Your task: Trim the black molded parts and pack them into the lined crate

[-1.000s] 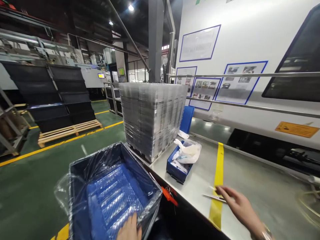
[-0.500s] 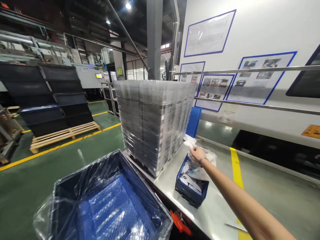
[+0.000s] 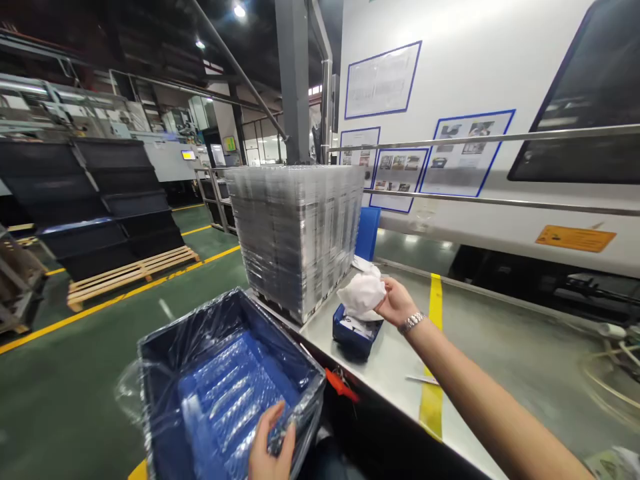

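Note:
My right hand (image 3: 396, 303) grips a crumpled white cloth (image 3: 361, 292) by its right side, raised above a small blue box (image 3: 353, 343) on the metal table. White items (image 3: 354, 325) show inside that box, partly covered by the cloth. Low in the view, my left hand (image 3: 270, 447) is at the right inner side of a large blue bin (image 3: 150, 407) lined with clear plastic. Its thumb and fingers are apart; whether they touch the liner, I cannot tell. Blue bubble wrap (image 3: 235, 387) lies in the bin.
A tall stack of clear plastic trays (image 3: 280, 233) stands behind the small box. On the metal table (image 3: 395, 400) are a yellow tape strip (image 3: 433, 360) and a thin white item (image 3: 421, 380). A red-orange object (image 3: 341, 385) hangs at the table's edge. Metal rails (image 3: 475, 139) cross the right side.
My right hand has drawn the white cloth up, and more of it shows. My left hand has come into view at the bin. The view has turned to the right.

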`<state>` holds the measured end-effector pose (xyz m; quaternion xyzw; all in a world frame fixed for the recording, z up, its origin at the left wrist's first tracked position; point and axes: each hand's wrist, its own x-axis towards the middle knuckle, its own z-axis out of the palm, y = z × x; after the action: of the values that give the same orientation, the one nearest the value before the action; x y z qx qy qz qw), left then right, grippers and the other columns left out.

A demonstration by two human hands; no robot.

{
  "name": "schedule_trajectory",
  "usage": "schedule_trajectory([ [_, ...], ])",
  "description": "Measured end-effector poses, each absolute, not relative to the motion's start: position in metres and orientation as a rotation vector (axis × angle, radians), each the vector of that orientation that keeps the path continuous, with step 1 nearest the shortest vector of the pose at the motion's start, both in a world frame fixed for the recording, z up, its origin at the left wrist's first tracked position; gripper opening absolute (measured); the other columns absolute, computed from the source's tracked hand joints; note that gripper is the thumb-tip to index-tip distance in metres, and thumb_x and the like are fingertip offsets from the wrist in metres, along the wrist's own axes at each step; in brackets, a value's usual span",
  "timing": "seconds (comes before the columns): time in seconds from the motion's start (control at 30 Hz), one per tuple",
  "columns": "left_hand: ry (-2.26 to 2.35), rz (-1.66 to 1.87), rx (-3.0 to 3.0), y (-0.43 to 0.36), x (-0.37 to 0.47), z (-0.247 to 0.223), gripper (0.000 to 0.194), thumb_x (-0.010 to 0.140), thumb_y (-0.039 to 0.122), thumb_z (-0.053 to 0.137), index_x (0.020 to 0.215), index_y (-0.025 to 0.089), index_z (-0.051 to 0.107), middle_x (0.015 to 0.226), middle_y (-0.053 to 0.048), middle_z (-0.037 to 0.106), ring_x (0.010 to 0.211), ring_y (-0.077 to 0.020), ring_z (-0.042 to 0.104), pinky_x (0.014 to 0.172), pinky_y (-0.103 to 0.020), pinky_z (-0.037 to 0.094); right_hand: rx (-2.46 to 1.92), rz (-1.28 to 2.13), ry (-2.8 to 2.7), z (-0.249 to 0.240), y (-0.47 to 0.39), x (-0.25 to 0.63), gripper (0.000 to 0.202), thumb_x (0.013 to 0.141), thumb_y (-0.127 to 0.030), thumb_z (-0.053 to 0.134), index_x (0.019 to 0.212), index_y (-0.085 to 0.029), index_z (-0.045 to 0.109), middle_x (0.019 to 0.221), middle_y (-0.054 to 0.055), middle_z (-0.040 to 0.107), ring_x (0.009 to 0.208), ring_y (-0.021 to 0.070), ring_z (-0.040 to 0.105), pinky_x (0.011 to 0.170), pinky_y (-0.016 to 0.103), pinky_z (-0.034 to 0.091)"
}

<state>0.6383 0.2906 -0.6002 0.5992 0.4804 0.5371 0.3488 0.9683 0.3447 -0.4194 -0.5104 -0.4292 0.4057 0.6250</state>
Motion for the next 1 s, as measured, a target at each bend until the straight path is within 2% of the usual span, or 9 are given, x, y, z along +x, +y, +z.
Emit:
schedule_trajectory([
  [0.07, 1.074, 1.263, 1.335, 0.282, 0.653, -0.563, 0.068, 0.071, 0.067, 0.068, 0.113, 0.014, 0.062, 0.123, -0.017, 0.066, 0.116, -0.0298, 0.062, 0.103, -0.040, 0.048, -1.151, 1.056, -1.013, -0.438, 0.317, 0.941, 0.034, 0.097, -0.045, 0.058, 0.112, -0.015, 0.063, 0.108, 0.006, 0.067, 0.090, 0.0181, 0.067, 0.081, 0.039, 0.056],
  [0.13, 0.856, 1.244, 1.198, 0.272, 0.670, -0.533, 0.080, 0.068, 0.066, 0.073, 0.126, 0.015, 0.053, 0.138, -0.019, 0.058, 0.128, -0.0277, 0.055, 0.106, -0.036, 0.045, -1.135, 1.184, -1.035, -0.461, 0.285, 0.912, 0.036, 0.096, -0.048, 0.057, 0.108, -0.015, 0.064, 0.102, 0.006, 0.069, 0.085, 0.0168, 0.067, 0.078, 0.037, 0.056],
  [0.2, 0.653, 1.073, 1.176, 0.262, 0.688, -0.515, 0.082, 0.064, 0.059, 0.080, 0.127, 0.016, 0.052, 0.130, -0.018, 0.063, 0.120, -0.0279, 0.060, 0.099, -0.037, 0.049, -1.117, 1.297, -1.041, -0.482, 0.250, 0.889, 0.042, 0.096, -0.055, 0.054, 0.103, -0.015, 0.065, 0.095, 0.005, 0.070, 0.078, 0.0157, 0.067, 0.075, 0.036, 0.056],
  [0.33, 0.766, 0.732, 1.308, 0.240, 0.711, -0.521, 0.047, 0.058, 0.026, 0.081, 0.100, 0.013, 0.067, 0.099, -0.013, 0.074, 0.087, -0.0238, 0.067, 0.081, -0.033, 0.051, -1.094, 1.381, -1.031, -0.511, 0.193, 0.867, 0.057, 0.077, -0.070, 0.068, 0.096, -0.016, 0.067, 0.089, 0.006, 0.072, 0.079, 0.0177, 0.068, 0.078, 0.037, 0.055],
  [0.43, 0.856, 0.657, 1.303, 0.223, 0.713, -0.538, 0.034, 0.059, 0.020, 0.073, 0.092, 0.011, 0.071, 0.087, -0.009, 0.075, 0.075, -0.0192, 0.064, 0.071, -0.029, 0.049, -1.171, 1.302, -1.004, -0.529, 0.164, 0.866, 0.058, 0.062, -0.068, 0.079, 0.089, -0.018, 0.069, 0.088, 0.006, 0.074, 0.082, 0.0198, 0.068, 0.081, 0.037, 0.054],
  [0.57, 0.877, 0.644, 1.267, 0.201, 0.707, -0.547, 0.030, 0.060, 0.021, 0.071, 0.089, 0.012, 0.075, 0.081, -0.005, 0.075, 0.067, -0.0158, 0.061, 0.064, -0.025, 0.046, -1.373, 1.136, -0.920, -0.556, 0.139, 0.871, 0.054, 0.070, -0.072, 0.069, 0.081, -0.019, 0.071, 0.074, 0.004, 0.072, 0.066, 0.0182, 0.065, 0.067, 0.035, 0.052],
  [0.7, 0.874, 0.672, 1.202, 0.185, 0.706, -0.549, 0.031, 0.062, 0.032, 0.079, 0.086, 0.013, 0.077, 0.082, -0.005, 0.076, 0.073, -0.0172, 0.064, 0.069, -0.025, 0.048, -1.542, 0.917, -0.751, -0.580, 0.121, 0.879, 0.057, 0.068, -0.074, 0.067, 0.084, -0.020, 0.071, 0.070, 0.005, 0.070, 0.069, 0.0220, 0.066, 0.072, 0.038, 0.051],
  [0.87, 0.972, 0.823, 0.643, 0.183, 0.714, -0.563, 0.059, 0.043, 0.046, 0.094, 0.087, 0.012, 0.076, 0.087, -0.010, 0.077, 0.082, -0.0239, 0.070, 0.076, -0.031, 0.053, -1.554, 0.829, -0.554, -0.596, 0.105, 0.877, 0.083, 0.064, -0.091, 0.052, 0.103, -0.018, 0.066, 0.089, 0.013, 0.073, 0.069, 0.0244, 0.067, 0.064, 0.039, 0.053],
  [1.0, 0.851, 0.775, 0.341, 0.186, 0.722, -0.566, 0.033, 0.073, 0.035, 0.083, 0.094, 0.011, 0.074, 0.094, -0.011, 0.076, 0.086, -0.0220, 0.070, 0.086, -0.034, 0.054, -1.476, 0.940, -0.587, -0.599, 0.094, 0.849, 0.073, 0.056, -0.083, 0.069, 0.090, -0.019, 0.070, 0.083, 0.012, 0.073, 0.069, 0.0245, 0.067, 0.061, 0.037, 0.054],
])
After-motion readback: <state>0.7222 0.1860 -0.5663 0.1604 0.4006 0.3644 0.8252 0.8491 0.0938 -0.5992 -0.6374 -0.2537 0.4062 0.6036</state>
